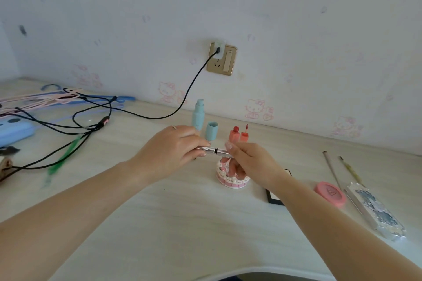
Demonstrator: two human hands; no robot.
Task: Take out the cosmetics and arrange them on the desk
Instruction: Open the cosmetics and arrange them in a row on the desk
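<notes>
Progress: several cosmetics already out on surface: teal pump bottle upright with its cap beside it, two coral lip tints, pink compact, two slim brushes, glittery case. Judged well along; pen still to place.

Your left hand and right hand each pinch one end of silver cosmetic pen, held above surface, over pink cake-shaped box.

Pen long axis near horizontal, running left-right, right end tilted slightly lower. Cannot tell which end is tip.
</notes>
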